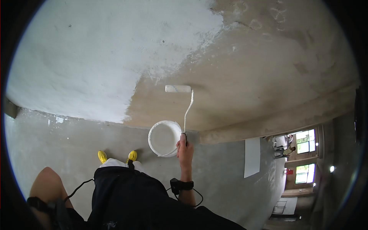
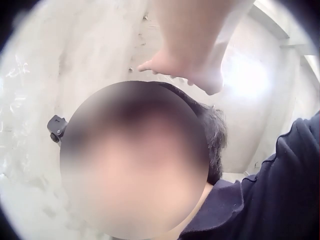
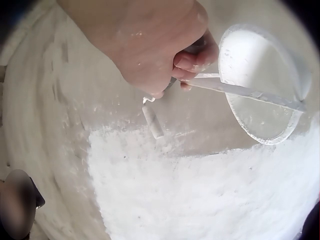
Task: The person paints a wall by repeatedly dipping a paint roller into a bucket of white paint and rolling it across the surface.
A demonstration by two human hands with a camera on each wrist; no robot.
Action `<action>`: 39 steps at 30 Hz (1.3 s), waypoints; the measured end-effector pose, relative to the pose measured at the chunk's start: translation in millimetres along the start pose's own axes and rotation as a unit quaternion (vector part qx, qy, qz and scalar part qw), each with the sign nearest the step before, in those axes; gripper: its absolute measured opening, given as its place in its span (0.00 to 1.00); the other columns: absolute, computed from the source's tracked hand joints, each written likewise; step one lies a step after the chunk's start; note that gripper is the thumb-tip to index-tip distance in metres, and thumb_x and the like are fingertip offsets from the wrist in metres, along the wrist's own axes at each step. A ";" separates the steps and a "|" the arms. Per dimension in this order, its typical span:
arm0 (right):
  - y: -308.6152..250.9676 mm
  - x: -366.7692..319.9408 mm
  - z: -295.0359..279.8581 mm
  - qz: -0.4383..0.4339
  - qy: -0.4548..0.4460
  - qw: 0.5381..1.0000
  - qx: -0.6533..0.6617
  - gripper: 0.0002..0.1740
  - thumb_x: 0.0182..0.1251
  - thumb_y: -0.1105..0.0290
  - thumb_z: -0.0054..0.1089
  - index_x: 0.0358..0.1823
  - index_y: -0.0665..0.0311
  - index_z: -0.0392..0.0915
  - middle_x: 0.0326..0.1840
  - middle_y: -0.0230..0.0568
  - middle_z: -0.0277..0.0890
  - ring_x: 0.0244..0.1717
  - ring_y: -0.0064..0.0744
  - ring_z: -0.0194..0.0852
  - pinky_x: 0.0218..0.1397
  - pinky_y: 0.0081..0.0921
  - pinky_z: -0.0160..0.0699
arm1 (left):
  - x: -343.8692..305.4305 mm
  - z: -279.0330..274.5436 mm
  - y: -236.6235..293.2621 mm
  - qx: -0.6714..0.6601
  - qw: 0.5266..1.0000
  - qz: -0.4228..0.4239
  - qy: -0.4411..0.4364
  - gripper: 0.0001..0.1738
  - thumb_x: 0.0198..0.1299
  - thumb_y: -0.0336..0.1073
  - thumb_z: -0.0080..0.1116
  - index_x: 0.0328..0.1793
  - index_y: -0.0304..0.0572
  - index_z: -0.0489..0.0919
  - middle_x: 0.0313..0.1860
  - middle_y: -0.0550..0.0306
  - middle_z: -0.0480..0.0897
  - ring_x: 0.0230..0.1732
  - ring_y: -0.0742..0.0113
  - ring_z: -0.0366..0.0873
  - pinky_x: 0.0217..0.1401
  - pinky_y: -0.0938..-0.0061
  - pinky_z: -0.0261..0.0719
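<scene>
The right hand is curled round the dark handle of a paint roller and also holds the strap-like handle of a white bucket, whose rim is just left of the grip in the head view. Close behind the grip, a black wrist camera is strapped on. Ahead of it, the roller's bent, white-crusted rod leads to the white sleeve, in front of the wall's bare tan area; whether it touches cannot be told. Past the sleeve, up and left of the grip, spreads the white-coated area. Left of the grip, past the bucket, are two yellow shoes. The left hand, well apart, is raised above the person's head, its finger hold unclear. Right of the grip stands a white panel, and farther off are bright windows.
</scene>
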State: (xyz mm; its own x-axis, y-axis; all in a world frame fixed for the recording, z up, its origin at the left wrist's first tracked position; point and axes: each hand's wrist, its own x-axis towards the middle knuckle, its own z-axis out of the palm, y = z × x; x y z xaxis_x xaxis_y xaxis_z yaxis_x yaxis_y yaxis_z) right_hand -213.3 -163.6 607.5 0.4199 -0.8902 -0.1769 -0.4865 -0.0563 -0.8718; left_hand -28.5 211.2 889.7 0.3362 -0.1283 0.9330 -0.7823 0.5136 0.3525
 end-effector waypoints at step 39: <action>-36.3 -10.2 21.2 -0.057 -0.039 0.997 0.026 0.32 0.75 0.48 0.50 0.18 0.66 0.69 0.13 0.29 0.61 0.18 0.21 0.57 0.22 0.27 0.54 | 24.0 33.4 38.2 -0.060 0.974 0.173 0.134 0.13 0.67 0.35 0.48 0.53 0.47 0.81 0.55 0.54 0.78 0.54 0.60 0.73 0.47 0.68 0.71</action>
State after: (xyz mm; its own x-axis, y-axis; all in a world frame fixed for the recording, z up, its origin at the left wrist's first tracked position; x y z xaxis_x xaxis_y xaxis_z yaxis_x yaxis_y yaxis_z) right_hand -183.7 -142.8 631.2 0.5292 -0.8415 -0.1083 -0.3927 -0.1298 -0.9105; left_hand -67.8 199.4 928.0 0.2018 0.2876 0.9362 -0.8115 0.5843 -0.0046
